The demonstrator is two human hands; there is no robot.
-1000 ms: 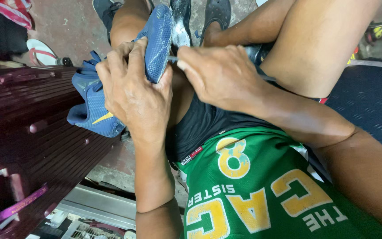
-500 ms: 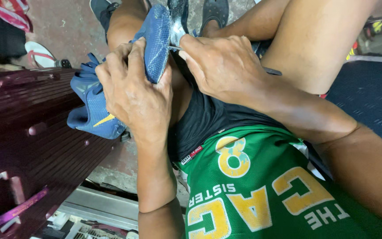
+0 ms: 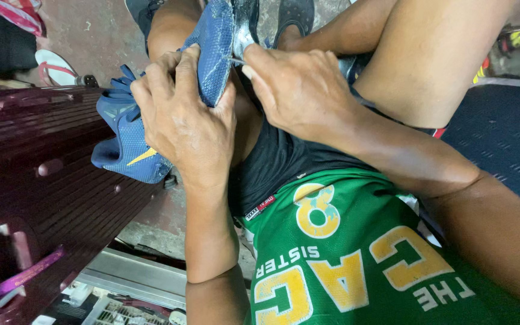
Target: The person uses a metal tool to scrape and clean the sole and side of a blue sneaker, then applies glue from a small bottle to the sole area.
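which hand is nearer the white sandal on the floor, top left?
Left. The left hand grips the blue shoe, closer to the white sandal. The right hand is farther, at the shoe's sole edge.

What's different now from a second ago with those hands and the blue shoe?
The right hand has crept up along the blue shoe, its fingertips now pinching a thin tool at the edge of the sole nearer the toe. Nothing was picked up or let go. The left hand keeps its grip around the shoe, braced between the knees as before.
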